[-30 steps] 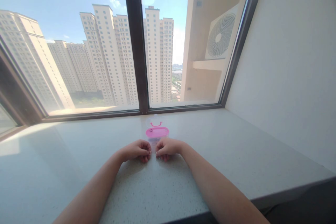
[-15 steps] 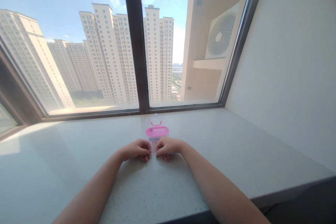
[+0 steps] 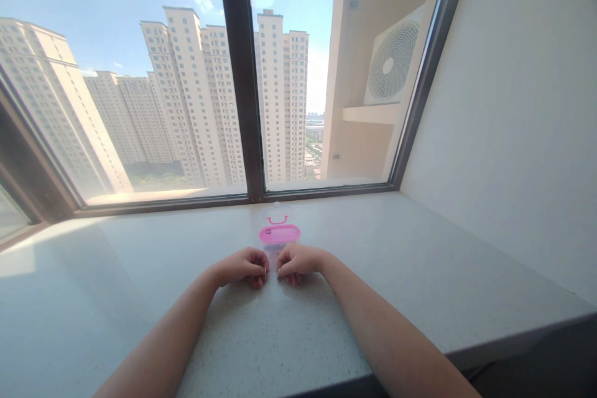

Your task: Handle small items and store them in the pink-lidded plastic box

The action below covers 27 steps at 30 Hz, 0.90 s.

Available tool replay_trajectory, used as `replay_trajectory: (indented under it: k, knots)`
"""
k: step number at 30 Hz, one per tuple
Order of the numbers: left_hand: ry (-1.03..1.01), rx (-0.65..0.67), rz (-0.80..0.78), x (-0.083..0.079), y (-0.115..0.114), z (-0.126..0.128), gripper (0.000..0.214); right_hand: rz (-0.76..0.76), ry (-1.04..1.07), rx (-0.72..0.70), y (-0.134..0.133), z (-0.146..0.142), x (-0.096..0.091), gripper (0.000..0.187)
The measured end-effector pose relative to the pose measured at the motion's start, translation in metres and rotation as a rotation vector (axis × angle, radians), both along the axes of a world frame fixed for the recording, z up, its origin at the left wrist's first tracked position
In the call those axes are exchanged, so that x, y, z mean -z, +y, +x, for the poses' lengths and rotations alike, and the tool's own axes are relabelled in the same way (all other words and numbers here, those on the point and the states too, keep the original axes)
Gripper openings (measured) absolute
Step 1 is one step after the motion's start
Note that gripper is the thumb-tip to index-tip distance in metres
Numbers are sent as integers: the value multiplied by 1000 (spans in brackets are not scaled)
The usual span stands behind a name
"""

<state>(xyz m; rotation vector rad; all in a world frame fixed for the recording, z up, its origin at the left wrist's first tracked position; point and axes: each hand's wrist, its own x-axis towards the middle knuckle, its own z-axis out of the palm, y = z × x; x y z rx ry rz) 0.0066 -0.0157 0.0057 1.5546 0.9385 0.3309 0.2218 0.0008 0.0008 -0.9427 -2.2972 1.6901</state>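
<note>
A pink box (image 3: pixel 280 234) is set on the pale sill (image 3: pixel 410 273), and what looks like its clear lid, with a pink handle (image 3: pixel 277 221), is seen at twelve o'clock. The left hand (image 3: pixel 249 265) is held between seven and eight o'clock from the box, the right hand (image 3: pixel 301 259) near five. Both hands' fingers are curled in; whether anything tiny is pinched cannot be told. Almost nothing has been moved since a second ago, so only small finger work, if any, seems to be done.
</note>
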Motion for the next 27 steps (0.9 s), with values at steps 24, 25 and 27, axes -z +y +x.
replay_trajectory:
  k: [24, 25, 27]
  knots:
    - [9, 0, 19, -2, -1, 0, 14, -18, -2, 8, 1, -1, 0, 8]
    - [8, 1, 19, -2, -1, 0, 14, -18, -1, 8, 1, -1, 0, 8]
    - [2, 5, 19, -3, -2, 0, 14, -14, -2, 10, 1, -1, 1, 8]
